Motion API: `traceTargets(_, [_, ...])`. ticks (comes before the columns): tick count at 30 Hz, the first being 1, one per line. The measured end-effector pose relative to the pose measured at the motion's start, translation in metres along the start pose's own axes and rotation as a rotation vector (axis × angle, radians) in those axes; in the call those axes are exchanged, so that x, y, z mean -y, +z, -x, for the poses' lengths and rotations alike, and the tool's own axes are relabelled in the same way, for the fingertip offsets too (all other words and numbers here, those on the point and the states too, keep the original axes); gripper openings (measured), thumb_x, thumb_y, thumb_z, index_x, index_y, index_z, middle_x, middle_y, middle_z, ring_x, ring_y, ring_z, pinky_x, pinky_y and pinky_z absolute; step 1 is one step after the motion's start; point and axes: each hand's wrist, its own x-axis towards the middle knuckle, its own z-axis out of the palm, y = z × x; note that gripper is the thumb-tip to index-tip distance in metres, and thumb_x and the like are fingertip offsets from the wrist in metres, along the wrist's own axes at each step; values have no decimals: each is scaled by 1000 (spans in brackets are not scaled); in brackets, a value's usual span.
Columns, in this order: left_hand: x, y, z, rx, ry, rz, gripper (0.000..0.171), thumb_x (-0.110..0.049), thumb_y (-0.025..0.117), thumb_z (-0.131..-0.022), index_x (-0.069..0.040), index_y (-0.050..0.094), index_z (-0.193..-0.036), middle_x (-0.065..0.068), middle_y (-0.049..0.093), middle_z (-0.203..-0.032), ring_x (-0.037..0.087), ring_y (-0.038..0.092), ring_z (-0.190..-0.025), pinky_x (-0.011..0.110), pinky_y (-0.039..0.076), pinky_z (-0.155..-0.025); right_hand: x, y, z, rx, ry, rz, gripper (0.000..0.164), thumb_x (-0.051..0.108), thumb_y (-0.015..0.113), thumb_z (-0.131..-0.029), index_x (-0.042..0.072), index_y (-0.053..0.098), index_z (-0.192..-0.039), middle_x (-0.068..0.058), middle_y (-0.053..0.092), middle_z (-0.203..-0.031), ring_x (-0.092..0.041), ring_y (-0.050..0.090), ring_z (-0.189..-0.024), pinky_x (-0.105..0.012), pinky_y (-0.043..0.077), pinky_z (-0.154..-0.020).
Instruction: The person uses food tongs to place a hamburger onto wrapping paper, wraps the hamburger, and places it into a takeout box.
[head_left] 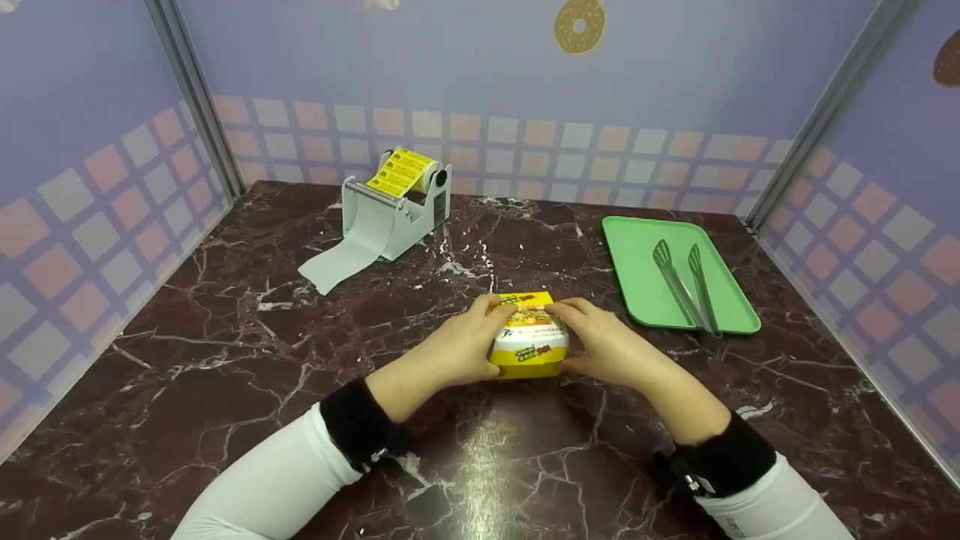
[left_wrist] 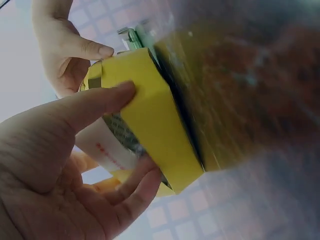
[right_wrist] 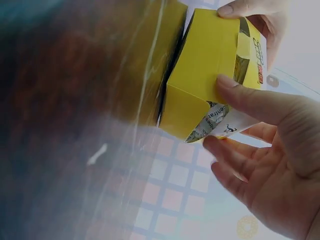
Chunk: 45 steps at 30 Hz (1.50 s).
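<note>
A small yellow and white cardboard burger box [head_left: 529, 337] sits on the dark marbled table between both hands, its printed lid facing up. My left hand [head_left: 466, 343] holds its left side, thumb on the front wall and fingers along the side. On the opposite side my right hand [head_left: 609, 346] grips it the same way, thumb at the near corner. Printed wrapping paper [right_wrist: 212, 121] shows through the gap at the box's side in the right wrist view. The left wrist view also shows the wrapping paper [left_wrist: 121, 131] beside the left fingers.
Behind and to the left stands a white label dispenser [head_left: 409, 217] with a yellow label roll [head_left: 401, 172] and a backing strip hanging forward. A green tray [head_left: 637, 292] lies at the right, bearing metal tongs [head_left: 679, 289]. Tiled-pattern walls enclose the back and sides.
</note>
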Motion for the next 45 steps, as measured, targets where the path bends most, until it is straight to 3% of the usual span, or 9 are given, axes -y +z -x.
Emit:
traceTargets(7, [15, 1, -9, -5, 40, -39, 94, -21, 89, -79, -14, 43, -160, 15, 46, -156, 38, 50, -126, 49, 45, -114, -2, 5, -4, -9, 0, 81, 76, 18, 82, -91, 4, 45, -156, -23, 51, -152, -41, 65, -126, -55, 57, -106])
traceTargets(12, [19, 1, -14, 15, 37, -31, 99, -20, 89, -77, -15, 39, -162, 18, 40, -157, 41, 46, -137, 55, 43, -120, -3, 5, -7, -28, -18, 124, 75, 17, 83, -89, 5, 47, -154, -23, 53, -150, -42, 68, -119, -57, 58, -103])
traceTargets(16, [21, 1, -20, 63, 6, 4, 103, -16, 87, -76, -18, 32, -164, 21, 24, -168, 46, 45, -146, 56, 43, -123, -6, 5, -7, -32, -18, 85, 74, 13, 84, -89, 5, 48, -153, -22, 53, -148, -41, 68, -120, -55, 59, -103])
traceTargets(19, [22, 2, -26, 102, -16, 37, 105, -15, 87, -77, -20, 27, -164, 23, 10, -175, 50, 50, -143, 57, 48, -118, -10, 6, -8, -23, -3, 16, 73, 10, 83, -89, 5, 49, -153, -24, 53, -146, -39, 67, -118, -53, 59, -100])
traceTargets(24, [25, 0, -37, 111, -7, 69, 103, -19, 87, -79, -18, 29, -163, 27, 10, -175, 52, 56, -136, 60, 50, -114, -15, 8, -10, -31, 29, -56, 72, 9, 81, -91, 6, 47, -155, -23, 52, -146, -32, 65, -108, -45, 60, -92])
traceTargets(30, [31, -8, -42, 73, -8, 159, 94, -26, 83, -82, -17, 37, -163, 27, 18, -174, 51, 36, -155, 64, 37, -125, -18, 7, -15, -108, 8, -117, 67, 9, 78, -94, 7, 49, -154, -23, 50, -148, -30, 63, -107, -45, 59, -92])
traceTargets(34, [31, -11, -41, 56, -15, 193, 91, -26, 81, -85, -17, 38, -164, 24, 20, -175, 49, 33, -157, 62, 34, -127, -19, 6, -22, -149, 14, -181, 61, 8, 77, -95, 6, 53, -151, -22, 53, -145, -29, 64, -101, -44, 59, -90])
traceTargets(40, [26, -10, -41, -3, -19, 152, 103, -18, 91, -78, -14, 33, -163, 21, 29, -172, 45, 45, -151, 57, 38, -127, -24, -1, -33, -155, 88, -281, 59, 8, 77, -94, 6, 57, -150, -23, 56, -142, -28, 64, -95, -41, 60, -88])
traceTargets(45, [20, -9, -42, -116, -35, 68, 92, -8, 86, -80, -12, 37, -158, 22, 46, -159, 45, 62, -131, 54, 51, -116, -23, -7, -40, -119, 134, -289, 64, 20, 76, -97, 9, 51, -155, -22, 55, -146, -31, 64, -104, -45, 58, -93])
